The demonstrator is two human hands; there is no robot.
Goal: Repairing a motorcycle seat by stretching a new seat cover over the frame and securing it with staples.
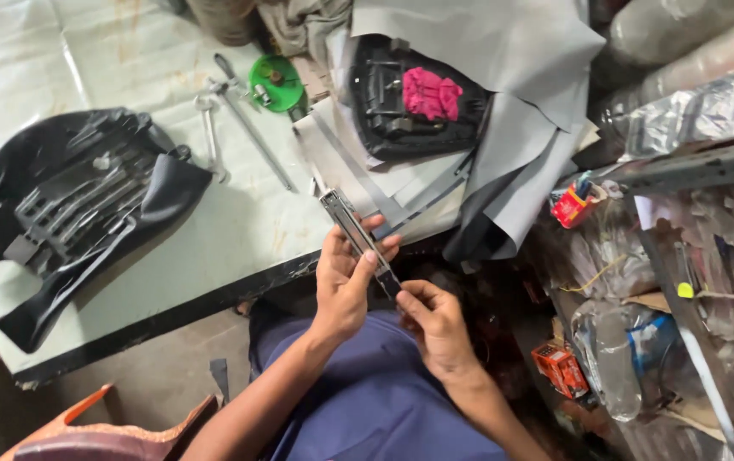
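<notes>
Cluttered pale workbench [213, 213] behind: left hand [343, 286] and right hand [433, 320] fingers clamp long grey metal staple gun [358, 242]; pinched fingertips likely if it snaps.

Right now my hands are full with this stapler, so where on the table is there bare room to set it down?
The widest bare patch of the table lies between the black seat cover and the grey sheets, below the pliers. The far left corner is bare too. Right of the grey sheets, the shelves are crowded. Both your left hand and right hand hold the stapler.
</notes>
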